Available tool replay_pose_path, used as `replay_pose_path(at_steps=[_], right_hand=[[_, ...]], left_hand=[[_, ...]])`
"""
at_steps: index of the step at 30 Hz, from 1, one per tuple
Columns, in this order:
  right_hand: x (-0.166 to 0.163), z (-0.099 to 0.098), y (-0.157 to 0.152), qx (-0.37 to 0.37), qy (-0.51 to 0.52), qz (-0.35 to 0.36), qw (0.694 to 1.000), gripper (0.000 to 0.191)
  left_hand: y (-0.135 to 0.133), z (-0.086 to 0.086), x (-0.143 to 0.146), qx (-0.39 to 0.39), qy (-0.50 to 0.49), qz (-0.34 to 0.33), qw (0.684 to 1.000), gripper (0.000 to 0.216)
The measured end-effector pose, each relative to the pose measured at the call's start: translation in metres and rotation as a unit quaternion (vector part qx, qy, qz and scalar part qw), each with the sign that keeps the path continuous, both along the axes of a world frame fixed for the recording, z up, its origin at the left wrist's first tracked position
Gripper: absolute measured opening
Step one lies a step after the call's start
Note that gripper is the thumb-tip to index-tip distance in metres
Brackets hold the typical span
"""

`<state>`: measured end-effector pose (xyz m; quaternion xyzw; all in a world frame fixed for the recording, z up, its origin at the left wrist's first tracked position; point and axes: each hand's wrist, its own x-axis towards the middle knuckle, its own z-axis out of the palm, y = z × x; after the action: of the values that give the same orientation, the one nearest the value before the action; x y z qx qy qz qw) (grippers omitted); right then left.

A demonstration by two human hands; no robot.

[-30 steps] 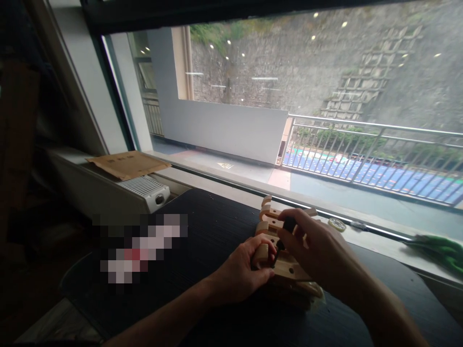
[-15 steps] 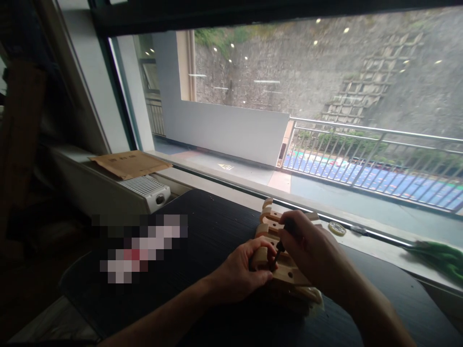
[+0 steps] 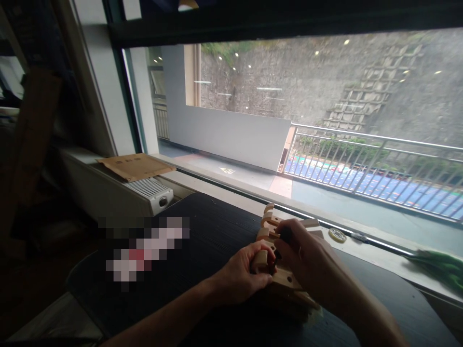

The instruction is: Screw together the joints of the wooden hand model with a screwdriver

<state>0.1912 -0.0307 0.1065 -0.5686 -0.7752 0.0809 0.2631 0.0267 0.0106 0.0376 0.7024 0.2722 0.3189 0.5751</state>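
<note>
Heater: one white unit, far left, its grille end near the table.
Envelope: one, brown, flat on top of the heater, overhanging part of the grille.
Tabletop: one, black, rounded at its left corner; its far edge runs along the windowsill. Dark surface stretches between the pixelated patch and the left hand.
Left hand: closed around the curved end of the nearest wooden piece, thumb on the near side, forearm slanting up from the bottom edge.
Wooden pieces: four curved ends visible, in a row right of the table's middle, reaching toward the sill; the nearest shows one dark hole. What lies beneath is too dark to tell.
Tool: one, black-handled, tilted, shaft pointing down beside the left fingers; tip contact unclear.
Right hand: fingers wrapped on the handle from above, wrist bent, forearm from lower right.
Sill: one round roll, one green bundle.
</note>
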Motion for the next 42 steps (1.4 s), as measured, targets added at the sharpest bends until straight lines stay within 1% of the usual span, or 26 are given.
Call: replay_pose_path(at_steps=[3, 6, 8, 11, 14, 17, 19, 21, 24, 26, 28, 31, 34, 38, 40, 42], right_hand=[[0.0, -0.009, 0.01, -0.007, 0.009, -0.053, 0.999, 0.017], [0.002, -0.018, 0.022, 0.002, 0.03, -0.106, 0.994, 0.021], [0.004, -0.02, 0.026, 0.001, 0.046, -0.119, 0.992, 0.025], [0.007, -0.016, 0.023, -0.004, 0.055, -0.095, 0.994, 0.025], [0.009, -0.009, 0.014, -0.017, 0.042, -0.038, 0.998, 0.025], [0.011, -0.006, 0.011, -0.025, 0.039, -0.004, 0.999, 0.016], [0.01, -0.008, 0.013, -0.012, 0.035, -0.018, 0.999, 0.015], [0.01, -0.01, 0.016, -0.002, 0.031, -0.046, 0.998, 0.016], [0.009, -0.012, 0.017, 0.001, 0.027, -0.074, 0.997, 0.017], [0.009, -0.011, 0.014, -0.007, 0.024, -0.065, 0.998, 0.019], [0.009, -0.009, 0.01, -0.019, 0.025, -0.039, 0.999, 0.02], [0.009, -0.007, 0.006, -0.025, 0.029, -0.01, 0.999, 0.016], [0.007, -0.01, 0.01, -0.008, 0.017, -0.036, 0.999, 0.015], [0.006, -0.014, 0.018, 0.011, 0.031, -0.084, 0.996, 0.021], [0.007, -0.014, 0.019, 0.013, 0.028, -0.085, 0.996, 0.023], [0.008, -0.012, 0.016, 0.01, 0.013, -0.072, 0.997, 0.023]], left_hand=[[0.001, -0.003, 0.001, 0.008, -0.005, 0.002, 1.0, 0.02], [0.002, -0.006, 0.002, -0.017, -0.037, -0.011, 0.999, 0.024], [0.002, -0.006, 0.003, -0.031, -0.053, -0.017, 0.998, 0.026], [0.0, -0.003, 0.004, -0.035, -0.05, -0.004, 0.998, 0.026], [-0.002, 0.0, 0.004, -0.024, -0.036, 0.003, 0.999, 0.028], [-0.001, -0.001, 0.003, -0.017, -0.026, -0.004, 1.0, 0.031], [-0.001, -0.002, 0.002, -0.013, -0.028, -0.008, 0.999, 0.031], [0.0, -0.003, 0.002, -0.006, -0.032, -0.009, 0.999, 0.029], [0.001, -0.003, 0.003, 0.003, -0.034, -0.008, 0.999, 0.028], [0.001, -0.003, 0.003, 0.011, -0.031, -0.007, 0.999, 0.028], [0.001, -0.003, 0.003, 0.012, -0.027, -0.006, 1.0, 0.027], [0.0, -0.003, 0.002, 0.013, -0.017, -0.003, 1.0, 0.027], [-0.001, -0.001, 0.002, 0.021, -0.007, 0.003, 1.0, 0.025], [-0.001, -0.001, 0.003, 0.007, -0.029, -0.001, 1.0, 0.027], [-0.001, -0.002, 0.003, 0.005, -0.037, -0.004, 0.999, 0.027], [-0.001, -0.002, 0.003, 0.009, -0.033, -0.001, 0.999, 0.026]])
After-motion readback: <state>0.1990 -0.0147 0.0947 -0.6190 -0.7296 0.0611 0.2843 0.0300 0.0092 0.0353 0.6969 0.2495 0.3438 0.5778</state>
